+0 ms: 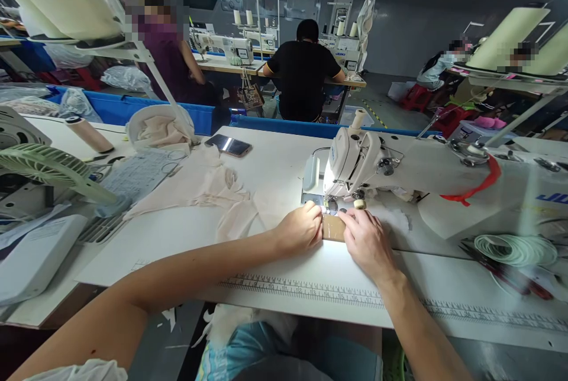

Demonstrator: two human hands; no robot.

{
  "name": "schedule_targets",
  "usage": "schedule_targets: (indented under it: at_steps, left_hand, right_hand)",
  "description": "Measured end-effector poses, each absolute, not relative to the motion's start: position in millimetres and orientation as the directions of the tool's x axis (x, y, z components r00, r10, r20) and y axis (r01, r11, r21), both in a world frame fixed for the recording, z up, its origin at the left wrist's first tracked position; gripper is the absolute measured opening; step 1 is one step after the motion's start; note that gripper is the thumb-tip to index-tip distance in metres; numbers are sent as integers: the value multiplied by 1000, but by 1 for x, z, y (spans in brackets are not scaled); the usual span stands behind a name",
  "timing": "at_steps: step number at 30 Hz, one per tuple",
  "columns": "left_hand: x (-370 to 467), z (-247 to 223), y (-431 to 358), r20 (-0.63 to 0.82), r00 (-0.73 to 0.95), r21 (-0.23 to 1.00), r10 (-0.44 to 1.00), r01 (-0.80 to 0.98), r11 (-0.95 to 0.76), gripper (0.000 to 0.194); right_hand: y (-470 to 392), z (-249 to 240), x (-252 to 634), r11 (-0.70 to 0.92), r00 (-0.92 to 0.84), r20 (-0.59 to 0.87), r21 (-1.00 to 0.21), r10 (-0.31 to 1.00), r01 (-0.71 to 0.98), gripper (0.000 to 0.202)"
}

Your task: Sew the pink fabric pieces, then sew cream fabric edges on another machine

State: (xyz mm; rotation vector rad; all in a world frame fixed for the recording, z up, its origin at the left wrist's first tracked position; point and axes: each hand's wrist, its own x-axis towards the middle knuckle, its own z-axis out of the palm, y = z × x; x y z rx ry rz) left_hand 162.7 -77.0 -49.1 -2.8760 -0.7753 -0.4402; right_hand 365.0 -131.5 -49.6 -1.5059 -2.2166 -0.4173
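My left hand (pixel 302 228) is closed in a pinch just left of the needle area of a white sewing machine (pixel 355 159). What its fingers hold is hidden. My right hand (pixel 366 242) is to the right of the needle area, its fingers bent and drawn together near the presser foot. Anything in them is too small or covered to make out. Between both hands lies a brown plate-like piece (pixel 333 229) with thin white marks, lit by the machine's lamp. Pale pink fabric (pixel 202 183) spreads across the table to the left of my left hand.
A printed ruler (pixel 306 291) runs along the table's front edge. At left are a phone (pixel 228 145), a green fan (pixel 48 168), a thread cone (pixel 90 135) and a white bin (pixel 155 123). A coiled pale cord (pixel 515 249) lies at right. Other people sit beyond.
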Motion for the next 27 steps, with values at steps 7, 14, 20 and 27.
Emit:
schedule_targets:
  at_steps: [7,14,20,27]
  left_hand:
    - [168,-53,-72,292,823,-39,487,519,-854,32]
    - [166,-56,-73,320,811,8,489,514,-858,33]
    - [165,-54,-72,352,808,18,473,500,-866,34]
    - [164,-56,-69,398,793,51,461,483,-874,30]
  right_hand:
    - [-135,-50,365,361,-300,511,-21,806,932,37]
    - [-131,-48,365,335,-207,515,-168,832,927,31]
    - [-100,-39,369,216,-8,404,-471,915,855,40]
    - [-106,-40,368,171,52,419,-477,906,862,43]
